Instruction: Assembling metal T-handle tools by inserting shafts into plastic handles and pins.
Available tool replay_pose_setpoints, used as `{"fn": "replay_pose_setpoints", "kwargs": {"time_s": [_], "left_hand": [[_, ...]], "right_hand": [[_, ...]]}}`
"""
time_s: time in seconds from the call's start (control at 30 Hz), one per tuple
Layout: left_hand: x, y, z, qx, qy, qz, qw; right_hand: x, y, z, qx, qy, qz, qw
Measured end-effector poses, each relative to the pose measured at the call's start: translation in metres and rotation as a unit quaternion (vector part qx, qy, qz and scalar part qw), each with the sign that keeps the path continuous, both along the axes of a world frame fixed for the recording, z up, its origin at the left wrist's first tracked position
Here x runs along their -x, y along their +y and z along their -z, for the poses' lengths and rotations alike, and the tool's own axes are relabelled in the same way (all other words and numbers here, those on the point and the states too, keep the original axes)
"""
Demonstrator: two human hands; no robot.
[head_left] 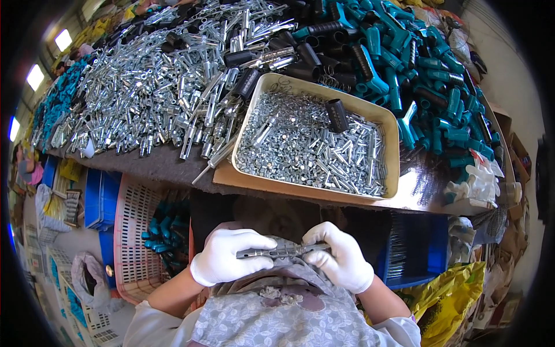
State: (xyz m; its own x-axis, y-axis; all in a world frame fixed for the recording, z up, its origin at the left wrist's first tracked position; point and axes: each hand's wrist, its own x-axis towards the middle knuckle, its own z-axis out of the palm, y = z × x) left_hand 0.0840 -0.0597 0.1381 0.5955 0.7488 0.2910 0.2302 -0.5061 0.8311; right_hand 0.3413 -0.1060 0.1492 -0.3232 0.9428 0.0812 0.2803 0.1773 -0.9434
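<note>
Both of my hands wear white gloves and meet in front of my apron, below the table edge. Between them lies a slim metal rod assembly (283, 251), held level from side to side. My left hand (234, 254) pinches its left end between thumb and fingers. My right hand (341, 257) grips the right end, fingertips closed around it. Beyond my hands, a cream tray (317, 193) holds many small metal nuts and pins. A black sleeve (336, 115) stands tilted among these parts.
A big heap of shiny metal rods (156, 87) covers the table's left. Teal plastic handles (399, 87) are piled on the right. Below are a pink crate (136, 231) with teal handles, a blue bin (416, 272) and a yellow bag (451, 301).
</note>
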Motion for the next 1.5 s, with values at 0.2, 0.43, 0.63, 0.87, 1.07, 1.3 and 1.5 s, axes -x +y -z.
{"fn": "replay_pose_setpoints", "kwargs": {"time_s": [0.2,0.43,0.63,0.87,1.07,1.3,1.5], "left_hand": [[-0.001,0.002,0.001,0.014,0.014,0.038,0.999],[-0.015,0.000,0.013,0.020,-0.047,-0.017,0.999],[-0.010,-0.014,0.029,0.287,-0.199,-0.128,0.928],[-0.013,-0.016,0.027,0.308,-0.188,-0.132,0.923],[-0.011,-0.015,0.041,0.241,-0.137,-0.113,0.954],[-0.012,-0.015,0.033,0.259,-0.123,-0.123,0.950],[-0.022,-0.006,0.027,0.168,-0.087,-0.085,0.978]], "right_hand": [[0.009,-0.002,0.010,-0.093,-0.062,0.020,0.994],[-0.016,0.004,0.002,0.049,0.074,-0.022,0.996],[-0.122,0.034,-0.020,-0.205,-0.120,0.340,0.910],[-0.266,0.062,-0.026,-0.267,-0.446,0.461,0.719],[-0.302,0.072,-0.052,-0.218,-0.534,0.418,0.702],[-0.244,0.044,-0.069,0.025,-0.809,0.226,0.543],[-0.265,0.041,-0.033,0.013,-0.850,0.305,0.429]]}}
